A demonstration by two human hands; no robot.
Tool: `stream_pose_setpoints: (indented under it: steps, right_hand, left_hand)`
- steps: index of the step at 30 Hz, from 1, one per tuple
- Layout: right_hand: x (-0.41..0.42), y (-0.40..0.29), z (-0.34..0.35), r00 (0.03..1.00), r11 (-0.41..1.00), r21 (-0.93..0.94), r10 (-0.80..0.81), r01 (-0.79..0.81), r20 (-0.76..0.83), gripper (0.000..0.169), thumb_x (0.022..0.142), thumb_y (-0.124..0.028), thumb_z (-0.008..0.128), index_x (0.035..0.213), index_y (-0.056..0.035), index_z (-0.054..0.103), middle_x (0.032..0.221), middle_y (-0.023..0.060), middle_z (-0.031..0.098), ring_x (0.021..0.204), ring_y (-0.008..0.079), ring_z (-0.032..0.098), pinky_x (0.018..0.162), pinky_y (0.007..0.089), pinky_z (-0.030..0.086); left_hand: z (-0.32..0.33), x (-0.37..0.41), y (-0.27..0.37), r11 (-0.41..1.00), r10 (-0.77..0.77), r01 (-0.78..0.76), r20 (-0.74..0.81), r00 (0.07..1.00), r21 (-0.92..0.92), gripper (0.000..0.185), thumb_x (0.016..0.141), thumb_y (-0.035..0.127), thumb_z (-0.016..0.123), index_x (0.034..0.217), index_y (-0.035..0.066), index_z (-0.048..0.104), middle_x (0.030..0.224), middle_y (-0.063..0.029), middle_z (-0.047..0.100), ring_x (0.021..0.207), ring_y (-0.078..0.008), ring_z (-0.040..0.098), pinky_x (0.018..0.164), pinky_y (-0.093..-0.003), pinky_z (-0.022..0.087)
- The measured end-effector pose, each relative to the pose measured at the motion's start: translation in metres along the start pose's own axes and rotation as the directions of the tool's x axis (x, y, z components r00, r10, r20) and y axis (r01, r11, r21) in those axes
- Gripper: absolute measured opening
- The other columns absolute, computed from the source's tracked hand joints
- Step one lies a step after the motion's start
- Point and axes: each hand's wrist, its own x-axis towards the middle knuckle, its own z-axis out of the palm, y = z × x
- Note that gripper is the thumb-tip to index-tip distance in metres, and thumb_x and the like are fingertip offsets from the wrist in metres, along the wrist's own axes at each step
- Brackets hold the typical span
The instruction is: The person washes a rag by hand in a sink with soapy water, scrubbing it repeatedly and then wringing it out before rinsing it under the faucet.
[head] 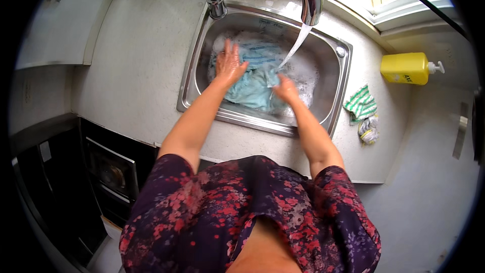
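Note:
A light blue cloth [250, 94] with darker blue stripes lies soaked in sudsy water inside a stainless steel sink [329, 79]. My left hand [229, 64] is over the cloth's left side, fingers spread and holding nothing. At the cloth's right side is my right hand [286, 89], blurred and with its fingers partly hidden; whether it grips the fabric is unclear. Water [297, 45] runs from the curved chrome faucet spout [310, 3] into the sink, just beyond my right hand. White foam [303, 72] floats around the cloth.
A second chrome fixture [216, 3] rises at the sink's back left corner. On the right of the counter [132, 53] are a yellow pump bottle [404, 68], a green-and-white striped cloth [362, 103] and a crumpled greyish cloth [368, 129]. A black oven [110, 167] is at lower left.

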Motion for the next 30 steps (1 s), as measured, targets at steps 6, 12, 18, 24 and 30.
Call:
stream_pose_setpoints:
  steps: [6,12,18,24,30]
  right_hand:
    - [0.017,0.043,-0.064,0.912,0.995,0.086,0.073,-0.042,-0.403,0.071,0.068,-0.039,0.069,0.13,-0.0187,0.04,0.137,0.0207,0.03,0.121,0.0387,0.038,0.094,0.0442,0.04]
    - [0.004,-0.052,0.006,0.962,0.851,0.502,-0.015,0.155,-0.271,0.057,0.062,-0.02,0.068,0.114,-0.0033,0.051,0.127,0.0203,0.043,0.112,0.0311,0.047,0.091,0.038,0.04]
    - [-0.09,-0.146,-0.029,0.806,0.735,0.385,-0.372,0.559,-0.461,0.04,0.064,-0.023,0.071,0.096,-0.0035,0.056,0.12,0.0165,0.047,0.108,0.0341,0.049,0.089,0.0374,0.041]
    - [-0.052,-0.139,-0.033,0.724,0.831,0.217,-0.281,0.511,-0.63,0.028,0.068,-0.028,0.065,0.088,-0.0081,0.059,0.088,0.0145,0.059,0.08,0.0323,0.06,0.063,0.0408,0.048]
    - [0.02,-0.043,-0.052,0.806,0.967,0.13,-0.104,0.219,-0.582,0.039,0.079,-0.046,0.052,0.084,-0.0095,0.064,0.085,0.0154,0.063,0.08,0.0332,0.06,0.067,0.0414,0.047]
  left_hand:
    - [0.038,0.016,-0.009,0.996,-0.09,0.077,0.474,0.876,0.048,0.061,0.076,0.038,0.06,0.125,0.006,0.044,0.121,-0.0276,0.046,0.109,-0.0371,0.049,0.091,-0.0441,0.039]
    - [0.078,0.023,0.011,0.662,-0.265,0.305,0.167,0.95,-0.684,0.083,0.073,0.064,0.055,0.126,0.003,0.037,0.119,-0.0221,0.048,0.109,-0.0316,0.051,0.09,-0.0404,0.042]
    - [0.005,-0.01,0.031,-0.286,0.156,0.581,0.561,0.813,-0.762,0.053,0.078,0.055,0.058,0.098,0.006,0.055,0.087,-0.0066,0.059,0.08,-0.0171,0.058,0.071,-0.0334,0.052]
    - [0.016,-0.023,0.061,-0.398,-0.109,0.473,0.553,0.826,-0.786,0.023,0.086,0.028,0.053,0.094,0.007,0.058,0.081,-0.0045,0.062,0.07,-0.0184,0.061,0.069,-0.0344,0.053]
    - [0.063,-0.023,0.077,-0.377,-0.027,0.595,0.651,0.759,-0.71,0.029,0.09,0.029,0.046,0.095,0.004,0.059,0.09,-0.0074,0.063,0.08,-0.0184,0.062,0.075,-0.0343,0.051]
